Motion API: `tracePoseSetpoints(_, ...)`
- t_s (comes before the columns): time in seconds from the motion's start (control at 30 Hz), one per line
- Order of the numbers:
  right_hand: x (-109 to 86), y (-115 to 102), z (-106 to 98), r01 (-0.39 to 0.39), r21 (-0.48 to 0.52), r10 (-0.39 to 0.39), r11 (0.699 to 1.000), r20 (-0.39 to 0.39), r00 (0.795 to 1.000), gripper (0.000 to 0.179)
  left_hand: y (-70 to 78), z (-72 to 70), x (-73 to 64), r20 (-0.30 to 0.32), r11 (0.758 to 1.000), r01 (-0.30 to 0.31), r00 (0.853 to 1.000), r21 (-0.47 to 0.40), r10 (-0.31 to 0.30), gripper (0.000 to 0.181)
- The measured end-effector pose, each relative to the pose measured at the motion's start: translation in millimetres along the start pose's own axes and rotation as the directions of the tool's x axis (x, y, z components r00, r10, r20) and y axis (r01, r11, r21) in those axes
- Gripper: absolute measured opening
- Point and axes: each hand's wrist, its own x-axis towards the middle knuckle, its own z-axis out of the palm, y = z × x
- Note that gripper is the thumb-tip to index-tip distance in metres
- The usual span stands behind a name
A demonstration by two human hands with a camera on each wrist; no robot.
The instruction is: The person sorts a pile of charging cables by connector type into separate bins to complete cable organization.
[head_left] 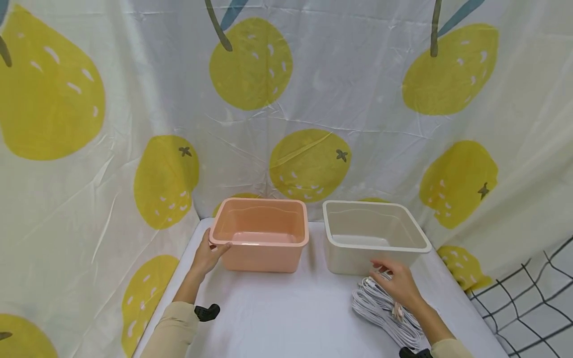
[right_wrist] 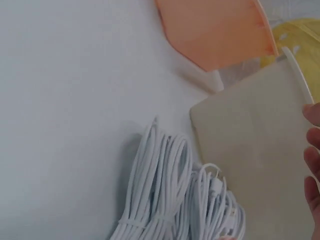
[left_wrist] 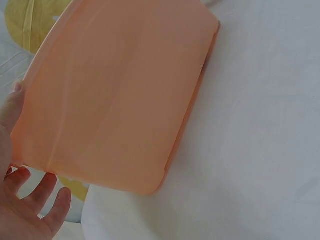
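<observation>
A peach plastic bin point(head_left: 264, 257) stands at the left on the white table. My left hand point(head_left: 209, 256) holds its near left corner, with the thumb along the rim and the fingers at the end wall, as the left wrist view point(left_wrist: 30, 200) shows. To the right stands a cream plastic bin point(head_left: 349, 258). My right hand point(head_left: 396, 283) hovers in front of it, fingers loosely bent, with nothing visible in them. Below that hand lie bundled white cables point(head_left: 380, 311), partly hidden by it; plug ends show among the loops in the right wrist view point(right_wrist: 160, 185).
A curtain point(head_left: 358, 99) printed with yellow fruit hangs behind and beside the table point(head_left: 277, 318). At the lower right, a dark-lined grid cloth point(head_left: 532, 298) lies past the table's edge. A gap separates the two bins.
</observation>
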Motion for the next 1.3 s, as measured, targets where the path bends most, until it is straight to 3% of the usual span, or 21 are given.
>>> tracePoseSetpoints(0.2, -24.8, 9.2, -2.4, -0.081, 0.019, 0.082, 0.997, -0.055, 0.995, 0.034, -0.3, 0.0, 1.2, 0.008, 1.0, 0.007, 1.0, 0.001, -0.007, 0.103)
tracePoseSetpoints(0.6, -63.3, 24.2, -7.6, -0.255, -0.021, 0.25, 0.967, -0.138, 0.958, 0.032, -0.5, -0.2, -0.1, 0.01, 1.0, 0.005, 1.0, 0.004, -0.005, 0.105)
tracePoseSetpoints(0.9, -88.3, 29.9, -5.5, -0.453, -0.063, 0.447, 0.889, -0.092, 0.89, 0.029, -1.4, -1.1, 0.8, 0.016, 1.0, -0.004, 1.0, -0.009, 0.004, 0.103)
tracePoseSetpoints(1.1, -97.0, 32.5, -2.9, -0.474, -0.071, 0.467, 0.877, -0.098, 0.879, 0.031, -1.8, -2.0, 0.7, 0.024, 1.0, -0.014, 1.0, -0.012, 0.014, 0.103)
tracePoseSetpoints(1.3, -105.0, 37.0, -0.3, -0.474, -0.2, 0.467, 0.858, -0.081, 0.88, 0.034, -2.0, -0.5, 1.9, 0.02, 1.0, -0.004, 1.0, -0.015, 0.004, 0.103)
